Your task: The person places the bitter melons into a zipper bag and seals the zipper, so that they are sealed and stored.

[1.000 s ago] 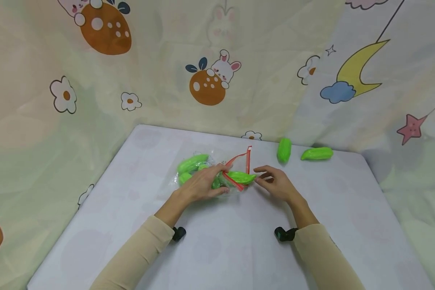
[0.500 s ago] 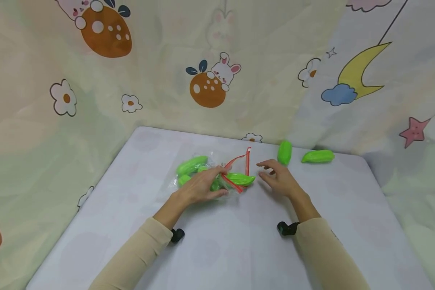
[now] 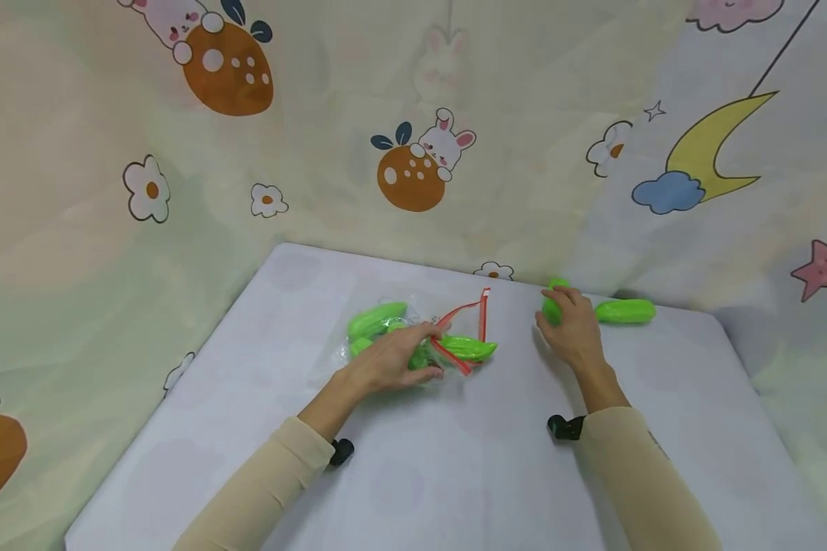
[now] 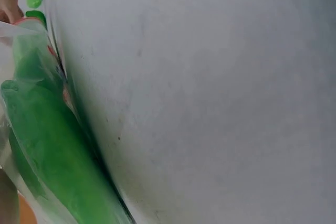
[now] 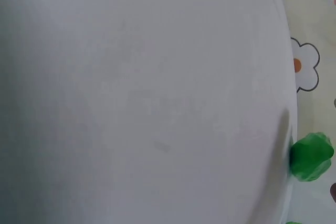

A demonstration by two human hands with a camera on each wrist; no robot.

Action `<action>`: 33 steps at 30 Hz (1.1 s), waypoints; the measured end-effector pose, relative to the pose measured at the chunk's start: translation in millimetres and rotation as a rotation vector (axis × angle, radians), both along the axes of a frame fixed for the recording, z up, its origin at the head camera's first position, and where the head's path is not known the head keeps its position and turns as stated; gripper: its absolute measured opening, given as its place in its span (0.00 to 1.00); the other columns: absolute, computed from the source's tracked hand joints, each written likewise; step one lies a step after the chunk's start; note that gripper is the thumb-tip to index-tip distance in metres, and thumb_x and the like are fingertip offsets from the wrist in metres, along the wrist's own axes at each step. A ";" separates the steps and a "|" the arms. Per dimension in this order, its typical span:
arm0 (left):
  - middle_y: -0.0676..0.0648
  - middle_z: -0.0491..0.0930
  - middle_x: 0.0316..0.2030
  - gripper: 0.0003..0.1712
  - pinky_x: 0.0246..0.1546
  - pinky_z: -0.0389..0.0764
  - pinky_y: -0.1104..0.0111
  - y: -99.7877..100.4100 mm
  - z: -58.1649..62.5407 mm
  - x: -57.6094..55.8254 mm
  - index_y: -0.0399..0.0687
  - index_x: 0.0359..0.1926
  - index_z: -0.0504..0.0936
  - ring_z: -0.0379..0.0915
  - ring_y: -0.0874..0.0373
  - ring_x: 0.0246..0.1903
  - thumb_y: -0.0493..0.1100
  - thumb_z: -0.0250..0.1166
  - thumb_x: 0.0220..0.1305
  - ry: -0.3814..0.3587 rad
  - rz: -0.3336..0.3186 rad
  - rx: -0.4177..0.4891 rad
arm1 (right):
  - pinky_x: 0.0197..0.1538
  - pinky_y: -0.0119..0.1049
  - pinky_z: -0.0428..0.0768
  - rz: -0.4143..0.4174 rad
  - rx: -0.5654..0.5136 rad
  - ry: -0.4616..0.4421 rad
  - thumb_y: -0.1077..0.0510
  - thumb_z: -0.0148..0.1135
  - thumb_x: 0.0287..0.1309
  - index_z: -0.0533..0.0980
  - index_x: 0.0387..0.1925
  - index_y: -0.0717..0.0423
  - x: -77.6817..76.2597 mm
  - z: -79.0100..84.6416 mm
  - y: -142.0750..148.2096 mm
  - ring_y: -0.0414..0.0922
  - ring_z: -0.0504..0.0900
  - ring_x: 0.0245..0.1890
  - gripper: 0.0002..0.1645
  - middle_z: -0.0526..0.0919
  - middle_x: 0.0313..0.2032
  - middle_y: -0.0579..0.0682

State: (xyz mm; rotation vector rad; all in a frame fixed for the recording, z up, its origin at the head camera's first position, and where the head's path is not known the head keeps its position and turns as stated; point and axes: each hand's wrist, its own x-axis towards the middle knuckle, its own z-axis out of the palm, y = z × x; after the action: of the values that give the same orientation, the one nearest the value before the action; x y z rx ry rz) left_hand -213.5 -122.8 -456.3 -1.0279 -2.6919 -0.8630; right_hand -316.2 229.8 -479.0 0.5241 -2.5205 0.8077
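A clear zip bag (image 3: pixel 327 367) with a red strip along its mouth lies on the table, with several green toy vegetables (image 3: pixel 377 317) inside. One ridged, pointed green vegetable (image 3: pixel 474 349) pokes out through the mouth. My left hand (image 3: pixel 393 360) holds the bag near its opening, thumb on the near side and fingers on the far side. Farther back, my right hand (image 3: pixel 573 330) hovers with loosely bent fingers around a stubby green vegetable (image 3: pixel 551 310), partly hiding it. The right wrist view shows the end of this green vegetable (image 5: pixel 312 156) at its right edge.
Another green vegetable (image 3: pixel 625 311) lies just right of my right hand by the table's back edge. A white cloth covers the table (image 3: pixel 413 474), and a printed cartoon curtain (image 3: pixel 317 115) hangs behind it.
My right hand has moved from the bag's mouth back and to the right, onto the stubby vegetable. The left hand stays on the bag. The head view has shifted slightly.
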 end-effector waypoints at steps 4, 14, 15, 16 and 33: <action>0.52 0.81 0.58 0.34 0.58 0.78 0.62 0.6 0.6 0.9 0.49 0.64 0.72 0.78 0.58 0.54 0.55 0.74 0.63 0.011 0.013 -0.015 | 0.61 0.63 0.70 -0.052 0.024 0.034 0.62 0.70 0.56 0.79 0.57 0.61 -3.7 -3.8 3.5 0.69 0.73 0.59 0.26 0.76 0.60 0.65; 0.53 0.81 0.57 0.33 0.59 0.78 0.63 -2.1 0.8 3.9 0.50 0.63 0.72 0.78 0.58 0.55 0.55 0.74 0.63 0.035 0.020 -0.032 | 0.63 0.69 0.67 -0.147 0.079 -0.106 0.54 0.67 0.60 0.75 0.63 0.58 -3.6 3.7 2.0 0.72 0.62 0.69 0.30 0.61 0.74 0.65; 0.54 0.80 0.57 0.33 0.59 0.78 0.62 -1.8 0.8 4.5 0.50 0.64 0.72 0.78 0.58 0.56 0.56 0.74 0.63 0.027 0.020 -0.037 | 0.64 0.69 0.66 -0.164 0.084 -0.133 0.53 0.67 0.61 0.75 0.64 0.58 -2.8 4.7 3.1 0.72 0.61 0.70 0.31 0.59 0.75 0.64; 0.53 0.80 0.57 0.33 0.60 0.78 0.62 -1.6 1.0 5.2 0.51 0.64 0.72 0.78 0.58 0.56 0.56 0.73 0.64 0.021 0.021 -0.040 | 0.64 0.70 0.66 -0.175 0.088 -0.157 0.53 0.67 0.61 0.74 0.65 0.57 -2.7 5.3 4.0 0.73 0.60 0.70 0.32 0.57 0.75 0.64; 0.54 0.80 0.57 0.33 0.59 0.78 0.58 -2.3 0.5 7.9 0.52 0.64 0.72 0.77 0.56 0.56 0.57 0.73 0.63 0.005 0.050 -0.047 | 0.67 0.72 0.64 -0.161 0.133 -0.369 0.48 0.66 0.64 0.64 0.74 0.59 -13.5 3.7 11.2 0.80 0.59 0.68 0.42 0.48 0.77 0.72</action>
State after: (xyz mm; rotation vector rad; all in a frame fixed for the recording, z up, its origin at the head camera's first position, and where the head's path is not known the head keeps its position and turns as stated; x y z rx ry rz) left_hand -205.7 -125.1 -455.8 -0.9667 -2.7333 -0.7910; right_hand -329.7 241.0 -475.3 0.2230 -2.9247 0.7339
